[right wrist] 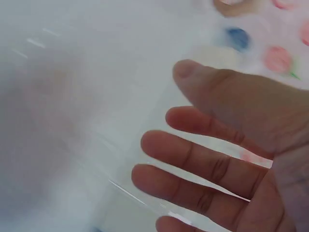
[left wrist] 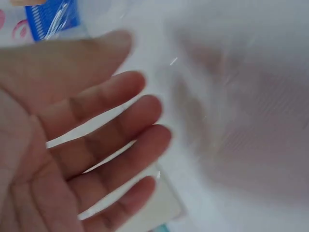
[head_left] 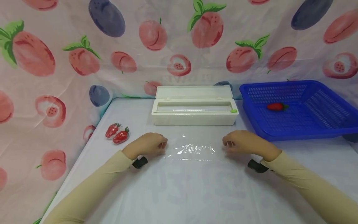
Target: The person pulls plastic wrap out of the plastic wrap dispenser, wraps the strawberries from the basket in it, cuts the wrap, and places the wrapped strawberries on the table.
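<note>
A sheet of clear plastic wrap point(head_left: 193, 151), showing mostly as bright glints, lies on the white table between the two hands. At its left edge is my left hand point(head_left: 149, 144); in the left wrist view its fingers point(left wrist: 120, 118) are loosely bent and spread, with a gap to the thumb. My right hand point(head_left: 244, 143) is at the opposite edge. In the right wrist view its thumb stands apart from the relaxed fingers point(right wrist: 166, 150). Just behind the wrap stands a white plastic wrap dispenser point(head_left: 195, 119), lid raised, with a roll inside.
Two wrapped strawberries point(head_left: 121, 136) lie on the table left of the left hand. A blue plastic basket point(head_left: 279, 133) stands at the back right, with one strawberry point(head_left: 275, 107) in it. Behind the table hangs a fruit-print cloth point(head_left: 207, 62).
</note>
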The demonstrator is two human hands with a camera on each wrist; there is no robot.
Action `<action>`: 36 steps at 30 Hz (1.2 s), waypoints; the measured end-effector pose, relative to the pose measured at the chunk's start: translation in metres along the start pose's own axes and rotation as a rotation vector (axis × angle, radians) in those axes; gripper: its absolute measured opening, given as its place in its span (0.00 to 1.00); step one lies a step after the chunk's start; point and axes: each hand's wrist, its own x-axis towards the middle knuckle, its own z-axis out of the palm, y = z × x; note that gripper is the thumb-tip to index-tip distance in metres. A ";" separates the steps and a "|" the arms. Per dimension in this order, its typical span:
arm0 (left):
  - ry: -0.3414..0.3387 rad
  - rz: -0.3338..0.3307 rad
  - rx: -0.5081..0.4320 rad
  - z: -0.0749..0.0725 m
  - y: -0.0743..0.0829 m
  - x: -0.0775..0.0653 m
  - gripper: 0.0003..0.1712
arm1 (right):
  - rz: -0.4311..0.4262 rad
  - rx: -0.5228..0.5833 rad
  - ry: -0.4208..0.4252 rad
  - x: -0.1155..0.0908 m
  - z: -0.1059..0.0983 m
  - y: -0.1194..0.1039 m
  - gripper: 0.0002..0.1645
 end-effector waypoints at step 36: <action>0.466 -0.067 0.234 -0.046 -0.074 0.034 0.15 | 0.530 0.669 0.314 -0.067 -0.086 0.230 0.16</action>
